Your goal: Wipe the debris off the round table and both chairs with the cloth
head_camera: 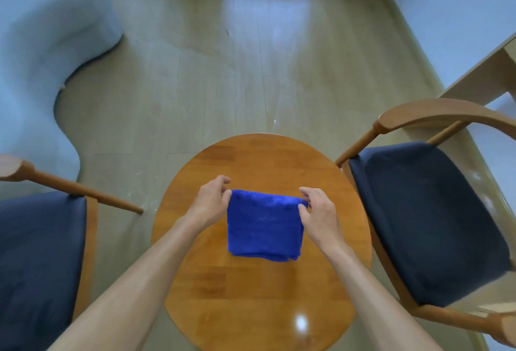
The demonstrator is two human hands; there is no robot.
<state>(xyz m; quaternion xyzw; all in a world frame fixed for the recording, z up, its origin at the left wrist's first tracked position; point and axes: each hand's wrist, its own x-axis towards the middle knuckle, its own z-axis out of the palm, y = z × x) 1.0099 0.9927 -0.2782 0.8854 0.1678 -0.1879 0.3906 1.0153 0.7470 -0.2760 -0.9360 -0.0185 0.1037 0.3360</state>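
Cloth [264,226] hangs folded over the round worktop [251,160], your left hand [208,201] and right hand [317,211] each pinching a far corner, likely squaring a wiping pad.

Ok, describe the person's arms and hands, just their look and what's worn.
Both forearms are bare up to the frame edge, with no sleeves in view. The left hand and right hand wear no gloves, and no rings, watch or bracelets show.

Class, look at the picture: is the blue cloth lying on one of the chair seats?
No, the cloth is over the round table, pinched at its top corners by the left hand and right hand.
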